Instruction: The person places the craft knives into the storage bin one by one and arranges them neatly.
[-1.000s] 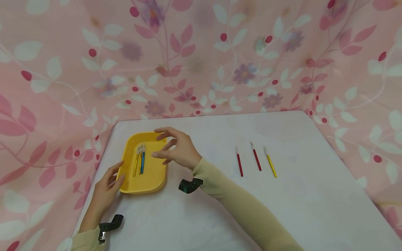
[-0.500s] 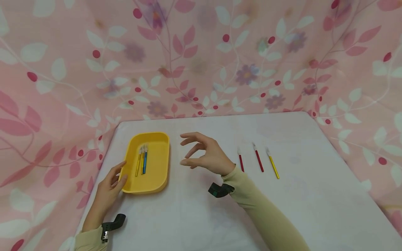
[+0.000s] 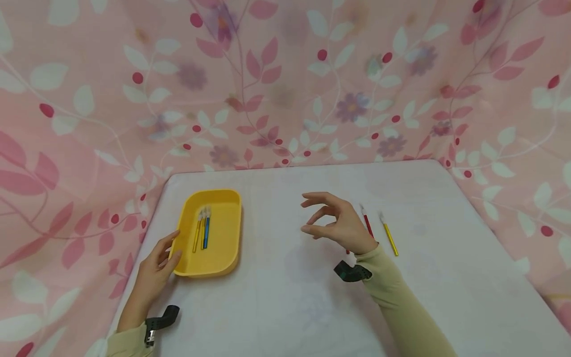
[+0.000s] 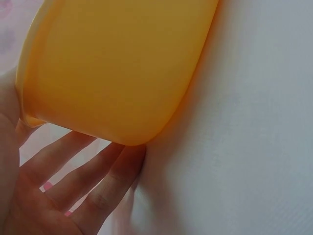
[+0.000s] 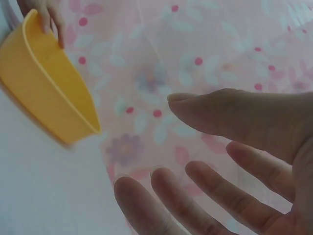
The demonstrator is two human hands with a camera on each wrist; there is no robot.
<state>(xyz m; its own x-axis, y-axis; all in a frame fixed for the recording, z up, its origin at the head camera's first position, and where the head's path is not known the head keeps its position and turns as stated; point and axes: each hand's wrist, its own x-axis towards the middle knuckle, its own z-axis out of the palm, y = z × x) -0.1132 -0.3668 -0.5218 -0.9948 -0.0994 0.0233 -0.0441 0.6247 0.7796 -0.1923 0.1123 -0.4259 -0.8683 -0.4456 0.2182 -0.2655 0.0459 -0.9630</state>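
Note:
My left hand (image 3: 153,265) holds the near left corner of a yellow tray (image 3: 233,258), thumb at the rim. In the left wrist view its fingers lie against the tray's outer wall (image 4: 117,73). Inside the tray lie two slim yellow pen-like sticks (image 3: 196,237) and a blue one (image 3: 206,234), all with whitish tips. My right hand (image 3: 339,223) hovers above the table with nothing in it, thumb and fingers apart and bent. Beyond its wrist lie a partly covered red stick (image 3: 367,224) and a yellow stick (image 3: 390,239). Another red stick (image 3: 348,252) is mostly hidden under the hand.
A white cloth covers the table (image 3: 276,297). Pink floral fabric (image 3: 285,89) hangs behind it and along both sides. Each wrist wears a black camera mount, such as the one on the right wrist (image 3: 352,271).
My right hand has moved from over the tray to the right, towards the loose sticks, its fingers still apart. The left hand stays on the tray; the sticks have not moved.

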